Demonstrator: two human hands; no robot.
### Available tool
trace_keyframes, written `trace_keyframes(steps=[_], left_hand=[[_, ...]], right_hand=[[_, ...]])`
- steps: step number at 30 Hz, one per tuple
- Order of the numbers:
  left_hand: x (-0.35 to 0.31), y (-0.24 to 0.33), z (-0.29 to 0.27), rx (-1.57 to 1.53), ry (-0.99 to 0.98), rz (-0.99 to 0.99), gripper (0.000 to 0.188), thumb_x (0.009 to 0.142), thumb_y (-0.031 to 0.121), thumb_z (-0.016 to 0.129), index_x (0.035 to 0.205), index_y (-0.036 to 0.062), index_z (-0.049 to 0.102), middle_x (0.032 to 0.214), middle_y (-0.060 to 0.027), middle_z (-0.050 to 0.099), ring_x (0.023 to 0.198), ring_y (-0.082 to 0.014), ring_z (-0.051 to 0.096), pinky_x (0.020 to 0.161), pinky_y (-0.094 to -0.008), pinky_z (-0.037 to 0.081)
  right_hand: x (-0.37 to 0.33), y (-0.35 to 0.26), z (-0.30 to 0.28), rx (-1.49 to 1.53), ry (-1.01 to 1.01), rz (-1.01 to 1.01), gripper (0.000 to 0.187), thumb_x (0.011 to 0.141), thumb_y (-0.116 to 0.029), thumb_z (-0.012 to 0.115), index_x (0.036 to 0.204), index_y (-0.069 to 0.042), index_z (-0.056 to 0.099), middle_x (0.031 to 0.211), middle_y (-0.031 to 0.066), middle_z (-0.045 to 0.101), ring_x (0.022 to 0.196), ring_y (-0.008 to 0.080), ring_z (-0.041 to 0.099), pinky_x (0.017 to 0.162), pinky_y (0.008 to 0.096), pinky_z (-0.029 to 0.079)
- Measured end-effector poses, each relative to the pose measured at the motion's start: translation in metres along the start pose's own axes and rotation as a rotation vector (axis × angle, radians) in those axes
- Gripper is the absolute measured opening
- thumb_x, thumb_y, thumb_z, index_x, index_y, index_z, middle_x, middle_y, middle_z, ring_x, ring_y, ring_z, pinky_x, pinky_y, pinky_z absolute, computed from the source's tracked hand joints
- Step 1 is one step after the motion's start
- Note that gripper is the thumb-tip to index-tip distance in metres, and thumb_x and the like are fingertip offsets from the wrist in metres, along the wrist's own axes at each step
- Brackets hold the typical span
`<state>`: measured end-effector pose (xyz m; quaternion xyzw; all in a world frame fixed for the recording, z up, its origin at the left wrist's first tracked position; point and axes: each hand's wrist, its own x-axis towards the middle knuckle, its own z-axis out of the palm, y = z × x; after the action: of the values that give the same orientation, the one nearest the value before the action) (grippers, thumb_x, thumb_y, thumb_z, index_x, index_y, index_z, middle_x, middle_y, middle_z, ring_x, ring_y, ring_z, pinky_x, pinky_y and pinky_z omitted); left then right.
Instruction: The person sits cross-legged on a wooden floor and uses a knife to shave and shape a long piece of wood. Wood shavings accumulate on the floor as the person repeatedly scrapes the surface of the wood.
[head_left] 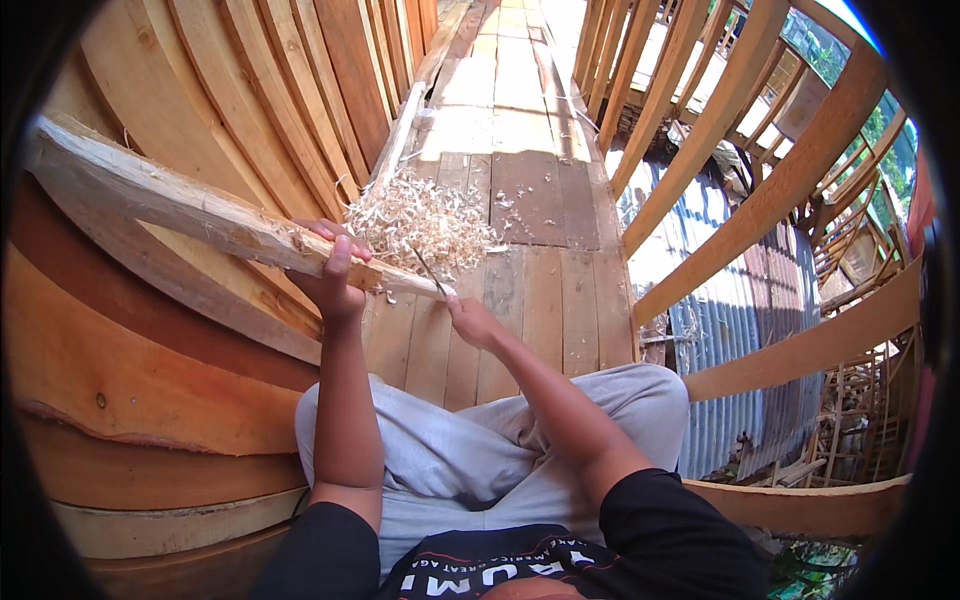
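A long, pale piece of wood (185, 195), roughly hewn, slants from the far left down to the middle of the view. My left hand (338, 270) is wrapped round it near its lower end, thumb on top. Close to that end, my right hand (472, 322) grips a knife (430, 270), whose thin dark blade points up and away across the wood's tip. The handle is hidden in my fingers. Just beyond both hands lies a heap of curled wood shavings (425, 220).
I sit cross-legged on a plank floor (540, 300) scattered with loose shavings. Boards of a slatted wooden wall (200, 80) stand close on my left. On the right runs a wooden railing (770, 215), with a corrugated metal roof (735, 300) below it.
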<state>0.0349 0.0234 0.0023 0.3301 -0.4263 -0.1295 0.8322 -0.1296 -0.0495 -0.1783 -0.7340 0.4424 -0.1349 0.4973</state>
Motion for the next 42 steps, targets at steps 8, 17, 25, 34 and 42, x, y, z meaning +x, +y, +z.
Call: trace_keyframes(steps=[8, 17, 25, 34, 42], left_hand=[[0.006, -0.002, -0.007, -0.075, -0.031, -0.008, 0.023, 0.077, 0.007, 0.06, 0.094, 0.005, 0.044, 0.067, -0.0059, 0.05, 0.053, -0.0139, 0.052, 0.056, -0.0287, 0.049], [0.014, -0.009, -0.023, -0.164, -0.05, -0.028, 0.024, 0.077, 0.012, 0.06, 0.092, 0.0064, 0.043, 0.062, -0.0064, 0.048, 0.054, -0.0149, 0.05, 0.054, -0.0283, 0.047], [0.028, -0.014, -0.039, -0.173, -0.006, -0.055, 0.023, 0.079, 0.019, 0.06, 0.092, 0.0091, 0.043, 0.065, -0.005, 0.045, 0.055, -0.0151, 0.048, 0.054, -0.0282, 0.046], [0.032, -0.017, -0.05, -0.187, -0.024, -0.066, 0.02, 0.082, 0.022, 0.059, 0.093, 0.0107, 0.046, 0.067, -0.0041, 0.044, 0.057, -0.0152, 0.047, 0.054, -0.0281, 0.045], [0.028, -0.013, -0.041, -0.282, -0.181, -0.054, 0.028, 0.079, 0.015, 0.063, 0.095, 0.0089, 0.041, 0.067, -0.0043, 0.045, 0.058, -0.014, 0.048, 0.055, -0.0277, 0.047]], right_hand=[[-0.022, -0.068, -0.003, 0.013, 0.01, -0.059, 0.055, 0.102, -0.037, 0.032, 0.085, 0.008, 0.058, 0.078, 0.0293, 0.062, 0.079, 0.0445, 0.061, 0.076, 0.0492, 0.046], [0.001, -0.021, 0.002, 0.127, -0.13, 0.187, 0.054, 0.103, -0.039, 0.03, 0.084, 0.006, 0.054, 0.068, 0.0187, 0.058, 0.058, 0.0302, 0.059, 0.056, 0.0433, 0.049], [0.01, -0.016, 0.007, 0.148, -0.085, 0.082, 0.056, 0.102, -0.046, 0.031, 0.071, -0.002, 0.045, 0.054, 0.0041, 0.043, 0.043, 0.0176, 0.046, 0.041, 0.0372, 0.042], [0.012, -0.018, 0.006, 0.172, -0.11, 0.108, 0.054, 0.102, -0.044, 0.031, 0.072, -0.002, 0.045, 0.055, 0.0042, 0.044, 0.044, 0.0169, 0.048, 0.039, 0.0363, 0.04], [-0.009, -0.071, 0.01, -0.005, 0.005, -0.066, 0.055, 0.102, -0.04, 0.033, 0.087, 0.006, 0.058, 0.076, 0.0238, 0.06, 0.075, 0.0372, 0.059, 0.071, 0.0465, 0.046]])
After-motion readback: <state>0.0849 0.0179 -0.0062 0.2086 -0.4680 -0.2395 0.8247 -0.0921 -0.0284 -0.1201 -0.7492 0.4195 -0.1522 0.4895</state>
